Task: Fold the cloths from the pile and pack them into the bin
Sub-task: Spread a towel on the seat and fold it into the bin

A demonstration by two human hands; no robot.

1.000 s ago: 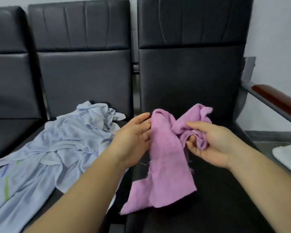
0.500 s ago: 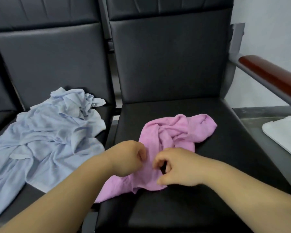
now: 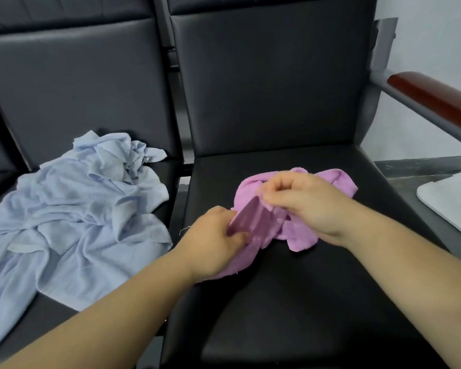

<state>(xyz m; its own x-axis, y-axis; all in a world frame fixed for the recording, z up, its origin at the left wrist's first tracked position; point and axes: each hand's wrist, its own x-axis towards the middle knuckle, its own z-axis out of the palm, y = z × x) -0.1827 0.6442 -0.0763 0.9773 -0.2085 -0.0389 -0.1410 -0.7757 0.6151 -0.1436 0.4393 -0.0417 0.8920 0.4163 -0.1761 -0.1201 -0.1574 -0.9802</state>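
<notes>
No readable text, label or number anywhere.

A waiting room: linked black padded seats [image 3: 264, 83] with a wooden armrest [image 3: 434, 98].

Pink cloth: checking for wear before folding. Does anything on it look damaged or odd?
A loose thread lies beside the left hand, seemingly from a frayed edge of the pink cloth; otherwise it is only crumpled.

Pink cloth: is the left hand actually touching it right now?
Touching. The head view shows the left hand gripping a raised fold of the pink cloth, fingers curled on the fabric. The right hand pinches the same fold.
</notes>
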